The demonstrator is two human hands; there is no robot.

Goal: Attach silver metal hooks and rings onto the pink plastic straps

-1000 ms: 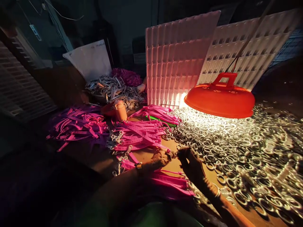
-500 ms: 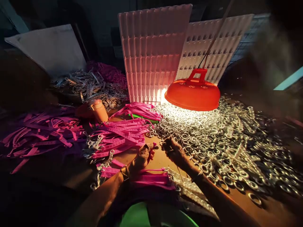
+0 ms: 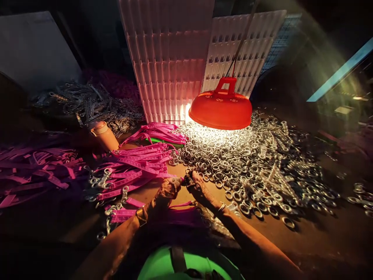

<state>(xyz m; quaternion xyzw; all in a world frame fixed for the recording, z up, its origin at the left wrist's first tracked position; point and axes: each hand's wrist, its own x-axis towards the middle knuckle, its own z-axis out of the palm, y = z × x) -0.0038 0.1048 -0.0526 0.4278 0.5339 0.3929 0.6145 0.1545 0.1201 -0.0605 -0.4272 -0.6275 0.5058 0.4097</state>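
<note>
My left hand (image 3: pixel 170 188) is closed in a pinch on a pink strap, whose tip (image 3: pixel 182 180) barely shows past the fingers. Meeting it from the other side, my right hand (image 3: pixel 196 184) has its fingers pressed together; what they hold is in shadow. The fingertips of both hands touch or nearly touch. To the left lies a bundle of pink straps (image 3: pixel 138 163) with metal pieces (image 3: pixel 100 179) at their ends. A large heap of metal rings (image 3: pixel 236 167) spreads beyond and right of my right hand. More straps (image 3: pixel 124 215) lie below my left wrist.
An orange-red lamp (image 3: pixel 221 109) hangs low over the rings. Ribbed plastic sheets (image 3: pixel 169 50) stand upright behind it. An orange bottle (image 3: pixel 105 136) leans at the left, near loose pink straps (image 3: pixel 40 167) and a dim metal pile (image 3: pixel 90 101). Something green (image 3: pixel 157 264) is at my lap.
My hands have come together from a small gap, the right hand moving in to meet the left. The whole view has shifted, so things appear further left.
</note>
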